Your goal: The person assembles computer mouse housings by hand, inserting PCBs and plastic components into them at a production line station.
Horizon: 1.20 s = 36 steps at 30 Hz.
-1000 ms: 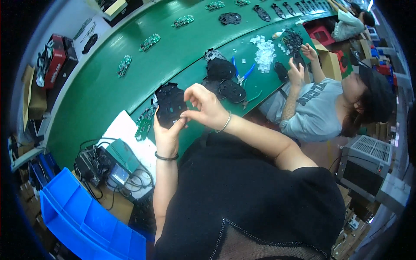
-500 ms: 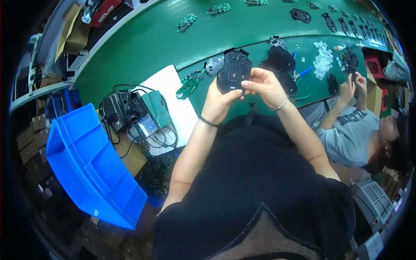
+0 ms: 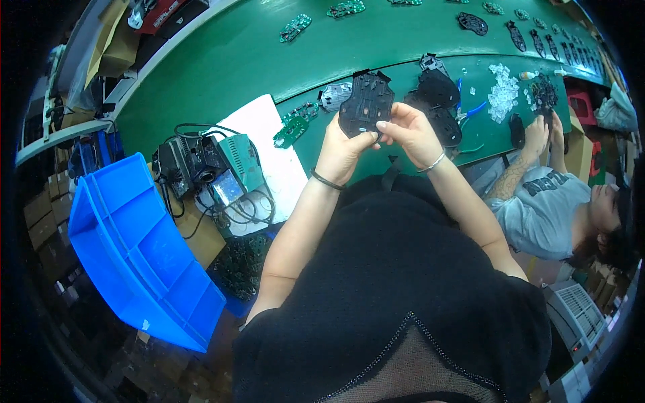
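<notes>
Both hands (image 3: 338, 156) grasp a flat black shell (image 3: 368, 101), ridged, with a small white rectangle (image 3: 363, 129).

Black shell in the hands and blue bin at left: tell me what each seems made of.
Black shell: probably moulded plastic with a dull finish; fine raised ridges suggest moulding, though painted metal can't be excluded. Blue bin: likely plastic, smooth with mild sheen, even colour across ribbed walls.
</notes>
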### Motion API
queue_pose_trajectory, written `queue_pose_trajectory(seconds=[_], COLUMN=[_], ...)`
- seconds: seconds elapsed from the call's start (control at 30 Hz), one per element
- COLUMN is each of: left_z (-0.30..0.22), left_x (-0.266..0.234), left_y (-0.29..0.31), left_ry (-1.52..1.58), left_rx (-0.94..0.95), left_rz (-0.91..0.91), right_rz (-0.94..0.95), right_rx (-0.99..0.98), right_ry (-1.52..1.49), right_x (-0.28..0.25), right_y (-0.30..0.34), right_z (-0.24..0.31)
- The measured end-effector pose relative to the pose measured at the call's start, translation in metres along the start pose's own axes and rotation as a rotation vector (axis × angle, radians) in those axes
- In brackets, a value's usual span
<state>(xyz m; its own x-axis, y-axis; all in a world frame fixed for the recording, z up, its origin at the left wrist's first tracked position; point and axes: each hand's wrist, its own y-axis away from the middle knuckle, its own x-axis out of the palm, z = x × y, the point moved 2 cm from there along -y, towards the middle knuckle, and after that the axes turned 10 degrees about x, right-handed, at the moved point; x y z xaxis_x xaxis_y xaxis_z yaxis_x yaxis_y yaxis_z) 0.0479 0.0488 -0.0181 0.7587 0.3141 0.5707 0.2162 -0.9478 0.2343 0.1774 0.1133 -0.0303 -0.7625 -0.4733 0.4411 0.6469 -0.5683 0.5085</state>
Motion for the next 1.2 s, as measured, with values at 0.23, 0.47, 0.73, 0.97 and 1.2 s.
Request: queue_pose_trajectory(seconds=[0.23, 0.47, 0.73, 0.97, 1.2], left_z=[0.025, 0.048, 0.085, 0.051, 0.026], left_x=[-0.021, -0.065, -0.113, -0.091, -0.096], left_y=[-0.005, 0.005, -0.003, -0.058, -0.096], left_ry=[-0.074, -0.182, -0.562, -1.577, -2.023], left_rx=[-0.059, -0.243, -0.292, 0.409, 0.171], left_rz=[-0.046, -0.176, -0.291, -0.134, 0.017], right_rz=[-0.088, -0.519, -0.701, -0.738, -0.908], right_rx=[-0.067, -0.148, -0.148, -0.013, -0.440], right_ry=[0.097, 0.549, 1.113, 1.174, 1.052], right_x=[-0.001, -0.102, -0.189, -0.216, -0.163], right_y=[-0.018, -0.018, -0.005, -0.004, 0.022], right_z=[-0.027, -0.024, 0.010, -0.002, 0.005])
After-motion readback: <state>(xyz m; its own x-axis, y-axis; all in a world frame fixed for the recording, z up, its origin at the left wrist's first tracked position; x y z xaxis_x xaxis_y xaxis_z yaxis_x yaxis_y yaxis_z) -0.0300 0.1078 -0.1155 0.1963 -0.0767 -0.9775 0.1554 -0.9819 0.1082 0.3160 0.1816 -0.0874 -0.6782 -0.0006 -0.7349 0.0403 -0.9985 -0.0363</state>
